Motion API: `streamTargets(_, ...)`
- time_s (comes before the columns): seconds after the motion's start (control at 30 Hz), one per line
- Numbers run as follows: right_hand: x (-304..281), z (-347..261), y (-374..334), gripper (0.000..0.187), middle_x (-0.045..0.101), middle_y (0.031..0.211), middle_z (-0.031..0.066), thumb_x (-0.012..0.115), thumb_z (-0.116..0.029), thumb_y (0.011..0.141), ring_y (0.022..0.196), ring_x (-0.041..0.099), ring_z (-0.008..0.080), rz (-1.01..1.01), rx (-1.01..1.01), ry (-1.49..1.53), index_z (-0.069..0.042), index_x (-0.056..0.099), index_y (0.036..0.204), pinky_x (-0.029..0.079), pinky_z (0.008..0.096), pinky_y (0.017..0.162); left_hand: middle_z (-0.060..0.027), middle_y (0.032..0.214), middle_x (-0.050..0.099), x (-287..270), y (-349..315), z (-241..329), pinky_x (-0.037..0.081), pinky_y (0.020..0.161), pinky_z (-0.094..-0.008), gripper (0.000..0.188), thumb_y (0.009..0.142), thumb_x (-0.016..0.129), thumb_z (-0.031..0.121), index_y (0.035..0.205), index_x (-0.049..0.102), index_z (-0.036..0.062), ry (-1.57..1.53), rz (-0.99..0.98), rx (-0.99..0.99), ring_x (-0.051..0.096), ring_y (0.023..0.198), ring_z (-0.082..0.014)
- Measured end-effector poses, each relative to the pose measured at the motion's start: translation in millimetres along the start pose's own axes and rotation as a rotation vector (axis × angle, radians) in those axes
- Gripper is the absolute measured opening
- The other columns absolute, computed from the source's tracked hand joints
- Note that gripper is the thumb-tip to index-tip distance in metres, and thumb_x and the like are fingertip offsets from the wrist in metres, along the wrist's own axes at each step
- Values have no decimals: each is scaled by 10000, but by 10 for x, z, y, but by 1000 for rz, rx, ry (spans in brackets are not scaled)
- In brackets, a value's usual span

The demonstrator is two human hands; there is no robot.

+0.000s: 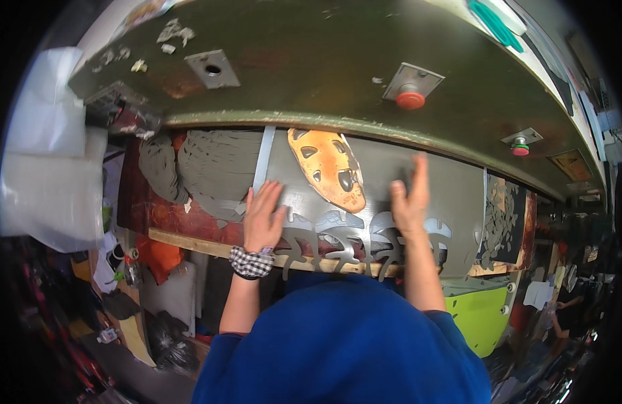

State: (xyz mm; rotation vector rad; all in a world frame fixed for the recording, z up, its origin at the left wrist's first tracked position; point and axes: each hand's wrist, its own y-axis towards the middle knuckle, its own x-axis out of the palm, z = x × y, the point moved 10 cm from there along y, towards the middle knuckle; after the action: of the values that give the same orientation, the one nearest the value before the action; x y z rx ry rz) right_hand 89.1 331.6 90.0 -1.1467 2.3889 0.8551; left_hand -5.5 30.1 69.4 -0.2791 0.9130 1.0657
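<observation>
A tapered, rounded yellow-brown plate with several holes, which looks like a cutting die (329, 165), lies on a dark grey sheet (382, 161) in front of me. My left hand (262, 214) is to its left, fingers stretched out flat at the sheet's left edge, holding nothing. To the right of the plate, my right hand (410, 202) has its fingers extended and thumb apart, with nothing in it; whether it touches the sheet I cannot tell. Between my hands, the sheet's near edge is cut into curved grey strips (341, 250) that hang over the table edge.
A green machine beam (304, 74) spans the far side, with a red push button (410, 101) and a green one (520, 148). Stacked grey pieces (220, 161) lie at left, small grey scraps (499, 225) at right. Translucent plastic bags (52, 188) hang far left.
</observation>
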Motion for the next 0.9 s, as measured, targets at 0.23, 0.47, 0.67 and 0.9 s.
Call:
streamTargets(0.23,-1958,702,533,679,279,1479,274,414,-318,1004,1372,304,362,745,171,-123,23,99,1500,247,435,1122,-156,862,644,-152,-139,-628,460,702,-425,166,896,587,125,1003,629,5,-115,352,-344,606,793,-330)
streamTargets(0.47,-1845,591,1116,963,-14,1497,381,446,-518,951,1425,21,464,774,40,-325,130,-67,1443,42,494,1163,-179,694,613,103,609,-625,436,629,-449,247,926,578,272,845,617,42,276,305,-180,587,659,-380)
streamTargets(0.67,-1863,749,874,949,95,1518,333,559,-399,935,1430,148,412,641,28,-416,60,-72,1476,137,467,1160,-193,643,581,113,778,-720,427,582,-511,309,944,548,309,756,570,66,286,248,-303,561,618,-426)
streamTargets(0.9,-1340,1237,-135,676,301,1483,264,614,-268,912,1396,253,407,226,330,-488,30,318,1441,219,458,1145,-141,612,613,121,614,-839,459,601,-471,275,959,523,313,867,640,82,-14,254,-269,614,598,-334)
